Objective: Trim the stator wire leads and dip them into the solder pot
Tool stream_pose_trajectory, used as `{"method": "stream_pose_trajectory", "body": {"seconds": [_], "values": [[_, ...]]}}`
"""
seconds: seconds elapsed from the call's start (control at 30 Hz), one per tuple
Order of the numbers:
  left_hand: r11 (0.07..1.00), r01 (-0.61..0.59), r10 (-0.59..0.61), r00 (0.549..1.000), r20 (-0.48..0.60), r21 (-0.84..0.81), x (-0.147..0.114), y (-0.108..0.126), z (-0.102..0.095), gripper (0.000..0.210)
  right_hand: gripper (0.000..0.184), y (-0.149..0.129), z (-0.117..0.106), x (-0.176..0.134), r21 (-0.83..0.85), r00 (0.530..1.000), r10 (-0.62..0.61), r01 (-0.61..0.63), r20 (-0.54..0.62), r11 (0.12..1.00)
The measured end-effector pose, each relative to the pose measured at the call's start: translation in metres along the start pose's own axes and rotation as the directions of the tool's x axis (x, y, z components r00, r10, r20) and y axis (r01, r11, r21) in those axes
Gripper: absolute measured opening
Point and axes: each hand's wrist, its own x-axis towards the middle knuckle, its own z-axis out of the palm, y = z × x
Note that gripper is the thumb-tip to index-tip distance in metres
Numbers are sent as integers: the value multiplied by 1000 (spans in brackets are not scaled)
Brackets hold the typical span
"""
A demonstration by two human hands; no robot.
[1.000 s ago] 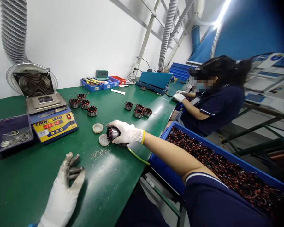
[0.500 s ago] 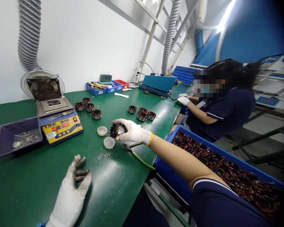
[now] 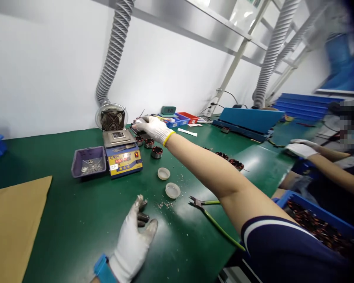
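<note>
Right hand [image 3: 153,129] is now off the white dishes [image 3: 172,190] and out at the wound cores [image 3: 157,152] beside the heating unit [image 3: 124,161].
Its fingers are curled, wire ends poking up there; core at the fingertips mostly hidden, can't tell if gripped or let go. Left hand [image 3: 134,239] half-open, nothing in it, over the counter [image 3: 91,220]. Right forearm [image 3: 200,161] cuts across the view, partly blocking the second core group [image 3: 222,155] and one handle of the cutters [image 3: 199,203], which lie spread near the metal scraps [image 3: 166,205]. Fan [image 3: 113,120] behind the unit, purple bin [image 3: 76,163] at its left. Co-worker's gloved hands [image 3: 302,149] at far right, well apart.
</note>
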Motion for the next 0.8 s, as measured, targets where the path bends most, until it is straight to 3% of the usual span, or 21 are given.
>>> {"method": "stream_pose_trajectory", "body": {"seconds": [0.17,0.33,0.5,0.63,0.73,0.8], "values": [[1000,11,-11,1000,0,2,2,-3,2,79,40,-24,34,39,-301,1000,-17,12,-14,954],[1000,2,-2,1000,21,-12,2,-6,3,80,50,-17,61,61,-463,1000,-7,12,13,886],[999,-2,3,1000,11,-36,2,-8,4,78,50,-11,69,67,-520,1000,8,7,26,854],[999,-14,14,1000,-3,-42,3,-7,3,76,42,-18,58,62,-442,1000,20,-12,13,897],[999,-6,6,1000,8,-47,3,-5,2,77,41,-23,45,47,-109,995,68,-60,68,992],[999,-7,7,1000,8,-48,3,-3,2,77,39,-24,37,27,131,990,68,-85,127,988]]}}
